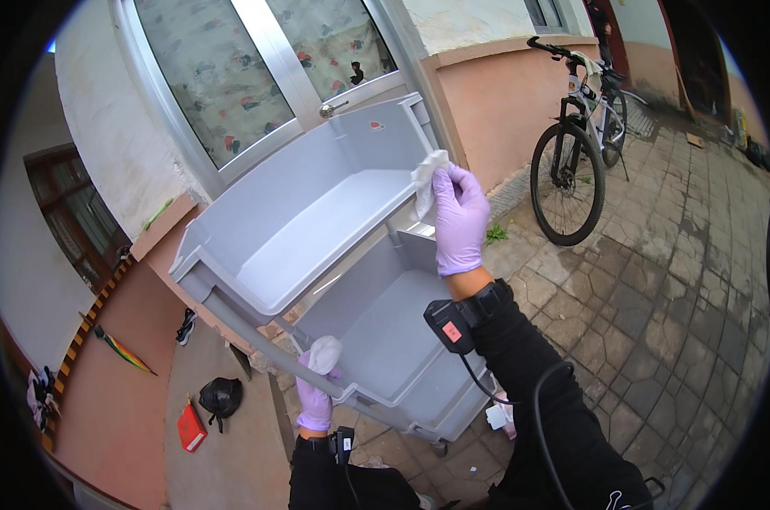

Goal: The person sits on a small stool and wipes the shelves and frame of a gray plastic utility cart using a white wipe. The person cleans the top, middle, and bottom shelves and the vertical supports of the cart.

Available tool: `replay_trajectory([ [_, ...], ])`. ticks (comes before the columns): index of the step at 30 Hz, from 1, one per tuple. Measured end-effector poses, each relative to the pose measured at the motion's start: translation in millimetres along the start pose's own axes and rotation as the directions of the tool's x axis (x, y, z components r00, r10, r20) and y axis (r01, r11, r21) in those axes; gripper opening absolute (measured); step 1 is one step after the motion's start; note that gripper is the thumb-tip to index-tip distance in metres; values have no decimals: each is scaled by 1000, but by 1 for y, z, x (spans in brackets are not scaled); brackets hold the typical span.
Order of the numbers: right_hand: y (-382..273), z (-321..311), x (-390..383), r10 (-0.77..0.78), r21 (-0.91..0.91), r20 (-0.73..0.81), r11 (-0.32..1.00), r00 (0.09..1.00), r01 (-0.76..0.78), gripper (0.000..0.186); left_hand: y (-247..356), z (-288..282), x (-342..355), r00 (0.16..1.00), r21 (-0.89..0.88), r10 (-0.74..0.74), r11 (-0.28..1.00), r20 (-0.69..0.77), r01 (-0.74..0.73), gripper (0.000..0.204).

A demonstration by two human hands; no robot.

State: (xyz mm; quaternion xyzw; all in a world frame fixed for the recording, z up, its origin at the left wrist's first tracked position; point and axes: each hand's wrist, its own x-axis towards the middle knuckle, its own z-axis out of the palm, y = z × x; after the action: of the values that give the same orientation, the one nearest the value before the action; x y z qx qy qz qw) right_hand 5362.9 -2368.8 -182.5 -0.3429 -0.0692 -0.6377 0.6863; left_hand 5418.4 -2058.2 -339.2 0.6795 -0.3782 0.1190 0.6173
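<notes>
A grey plastic multi-tier trolley (321, 208) stands in front of me, with a deep upper tray and lower trays joined by side posts. My right hand (460, 217), in a lavender glove, pinches a crumpled white wipe (426, 183) at the upper tray's right front corner; whether it touches the tray is unclear. My left hand (315, 395), also gloved, is closed on another white wad (323, 353) beside the left post and the lower tray's front corner. Some of its fingers are hidden behind these.
A glazed metal door (306, 113) stands behind the trolley. A bicycle (572, 174) leans by the right wall, with a person (602, 30) behind it. On the left step (206, 459) lie a black bag (221, 397) and red packet (191, 425). Paving (640, 323) surrounds the trolley's right.
</notes>
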Motion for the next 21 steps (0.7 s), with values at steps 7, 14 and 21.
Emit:
replay_trajectory([
  [7,3,49,-72,-288,-271,13,921,958,281,21,0,-5,2,998,37,28,999,48,-30,63],
  [14,-21,72,-152,-337,-145,549,863,765,484,19,-18,-7,13,947,344,316,896,-52,-280,64],
  [21,-48,5,-85,-467,-267,557,683,687,681,22,-30,-18,9,983,96,164,980,84,-172,70],
])
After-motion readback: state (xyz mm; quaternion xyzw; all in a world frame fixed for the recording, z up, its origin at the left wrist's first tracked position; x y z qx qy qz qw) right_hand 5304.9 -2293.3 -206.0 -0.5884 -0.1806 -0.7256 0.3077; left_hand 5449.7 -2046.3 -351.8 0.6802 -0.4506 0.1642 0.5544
